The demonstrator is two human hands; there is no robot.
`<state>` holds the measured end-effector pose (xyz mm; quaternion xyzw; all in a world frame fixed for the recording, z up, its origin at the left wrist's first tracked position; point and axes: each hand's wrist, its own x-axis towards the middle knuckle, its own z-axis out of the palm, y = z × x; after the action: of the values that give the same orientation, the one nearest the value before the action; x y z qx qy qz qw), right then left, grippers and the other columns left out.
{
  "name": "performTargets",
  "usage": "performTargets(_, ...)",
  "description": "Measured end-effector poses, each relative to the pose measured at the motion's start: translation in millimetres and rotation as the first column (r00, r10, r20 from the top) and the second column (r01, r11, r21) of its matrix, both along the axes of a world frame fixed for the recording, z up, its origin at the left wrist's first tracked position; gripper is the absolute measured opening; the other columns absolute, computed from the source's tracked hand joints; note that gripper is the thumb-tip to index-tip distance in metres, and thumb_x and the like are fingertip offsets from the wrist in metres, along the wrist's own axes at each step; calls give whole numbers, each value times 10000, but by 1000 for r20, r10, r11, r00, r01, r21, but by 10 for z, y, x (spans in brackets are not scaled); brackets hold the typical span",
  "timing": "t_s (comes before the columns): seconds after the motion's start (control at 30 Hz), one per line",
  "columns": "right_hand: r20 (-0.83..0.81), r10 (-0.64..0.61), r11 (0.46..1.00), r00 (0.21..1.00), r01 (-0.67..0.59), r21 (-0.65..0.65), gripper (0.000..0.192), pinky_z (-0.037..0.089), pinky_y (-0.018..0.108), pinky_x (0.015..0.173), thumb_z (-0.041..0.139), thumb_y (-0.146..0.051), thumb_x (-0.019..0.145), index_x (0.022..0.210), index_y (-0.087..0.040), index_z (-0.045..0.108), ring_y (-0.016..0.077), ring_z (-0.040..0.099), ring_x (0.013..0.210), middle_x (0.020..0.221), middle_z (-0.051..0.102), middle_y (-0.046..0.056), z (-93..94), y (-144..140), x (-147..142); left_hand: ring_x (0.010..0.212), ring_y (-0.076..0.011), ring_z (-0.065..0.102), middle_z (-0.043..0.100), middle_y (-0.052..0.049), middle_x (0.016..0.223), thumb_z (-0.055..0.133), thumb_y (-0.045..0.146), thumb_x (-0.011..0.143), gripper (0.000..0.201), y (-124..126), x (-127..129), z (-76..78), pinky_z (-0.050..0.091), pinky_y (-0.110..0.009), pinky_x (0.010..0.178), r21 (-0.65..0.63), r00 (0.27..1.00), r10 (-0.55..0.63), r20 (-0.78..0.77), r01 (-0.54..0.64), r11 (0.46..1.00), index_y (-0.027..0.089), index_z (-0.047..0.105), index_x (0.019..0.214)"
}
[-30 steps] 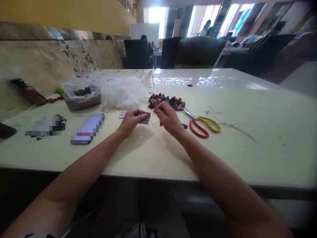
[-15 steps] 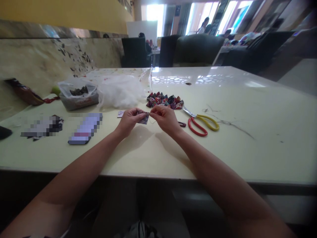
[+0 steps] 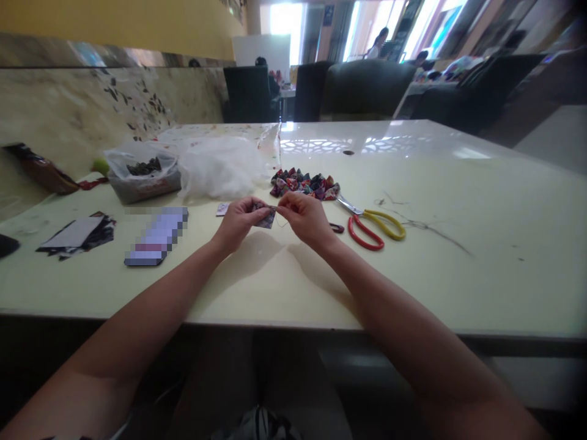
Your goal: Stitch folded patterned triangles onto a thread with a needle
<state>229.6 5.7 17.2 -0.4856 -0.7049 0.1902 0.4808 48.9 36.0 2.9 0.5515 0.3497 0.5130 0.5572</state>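
Over the table's middle, my left hand (image 3: pixel 243 219) pinches a small piece of dark patterned cloth (image 3: pixel 265 221) between thumb and fingers. My right hand (image 3: pixel 300 214) is closed in a pinch at the cloth's upper right edge. What its fingertips hold is too small to make out. A thin thread (image 3: pixel 280 223) loops down between the two hands. Just beyond them lies a cluster of colourful folded cloth pieces (image 3: pixel 305 185). Scissors (image 3: pixel 367 229) with one red and one yellow handle rest right of my right hand, near a small dark clip-like object (image 3: pixel 337 228).
To the left are a phone (image 3: pixel 158 235), a stack of cloth scraps with a pale card (image 3: pixel 77 234), and a plastic-lined tub (image 3: pixel 144 180). White stuffing (image 3: pixel 224 168) sits in a clear bag behind. Loose threads (image 3: pixel 426 227) trail at the right. People and chairs are in the background.
Both hands hold almost the same place and pinch. The camera view has shifted very slightly; nothing on the table has moved.
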Motion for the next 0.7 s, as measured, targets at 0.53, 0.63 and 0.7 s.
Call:
performTargets(0.53, 11, 19, 1000, 1000, -19, -20, 144, 374, 293, 705, 623, -152, 851, 719, -200, 593, 147, 502, 699, 672, 569, -15, 24, -17, -3, 681, -117, 646, 741, -20, 756, 948, 339, 596, 330, -2, -2, 13, 525, -261, 695, 9, 1000, 13, -7, -13, 1000, 162, 723, 759)
performTargets(0.63, 16, 19, 1000, 1000, -19, -22, 150, 377, 295, 704, 616, -156, 852, 714, -204, 585, 152, 508, 701, 663, 569, -14, 30, -24, -3, 672, -116, 642, 734, -17, 744, 943, 336, 606, 320, -1, -6, 15, 526, -260, 689, 23, 1000, 17, -22, -16, 1000, 163, 724, 763)
performTargets(0.7, 20, 17, 1000, 1000, -16, -21, 155, 378, 298, 704, 613, -158, 851, 708, -206, 578, 154, 510, 700, 659, 570, -13, 32, -27, -2, 669, -119, 643, 734, -18, 745, 935, 341, 621, 311, 0, -11, 14, 529, -265, 687, 36, 999, 21, -36, -20, 999, 164, 726, 768)
